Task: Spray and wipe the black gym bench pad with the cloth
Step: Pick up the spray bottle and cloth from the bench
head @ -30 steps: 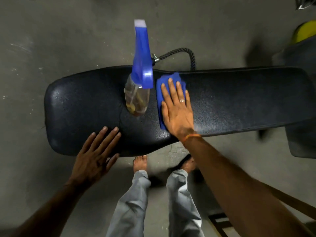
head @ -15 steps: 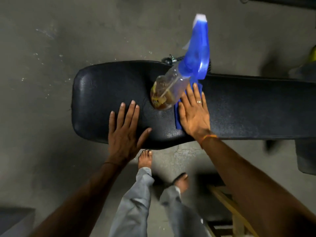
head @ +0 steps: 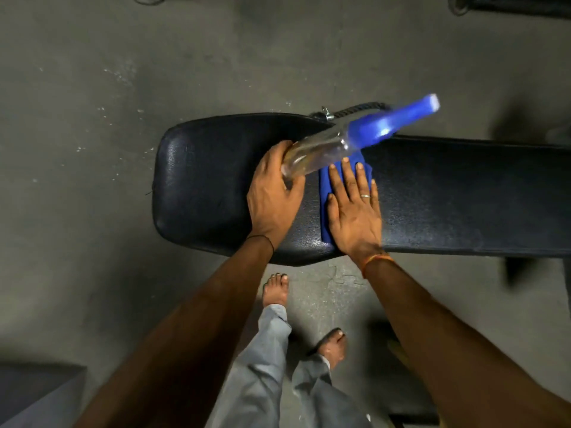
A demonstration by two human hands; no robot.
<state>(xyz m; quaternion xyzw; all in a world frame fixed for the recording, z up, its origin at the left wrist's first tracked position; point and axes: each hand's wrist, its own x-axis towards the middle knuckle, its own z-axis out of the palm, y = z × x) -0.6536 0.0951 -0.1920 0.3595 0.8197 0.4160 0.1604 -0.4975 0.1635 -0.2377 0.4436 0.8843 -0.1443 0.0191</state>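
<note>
grey concrete floor (head: pixel 92 211) all round, bench pad (head: pixel 448 196) as landmark; bare feet (head: pixel 276 290) just short of its near edge; on the pad, right hand (head: pixel 352 211) flat, fingers spread, pressing the blue cloth (head: pixel 324 193); beside it the left hand (head: pixel 273 193) clamped on the base of the spray bottle (head: pixel 333 146), blue nozzle (head: pixel 398 118) tilted past the far edge; step looks like fetching the sprayer; next, aim nozzle at the pad, squeeze, wipe.

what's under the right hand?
The right hand lies flat on a folded blue cloth, which rests on the black bench pad. Most of the cloth is covered by the hand.
</note>
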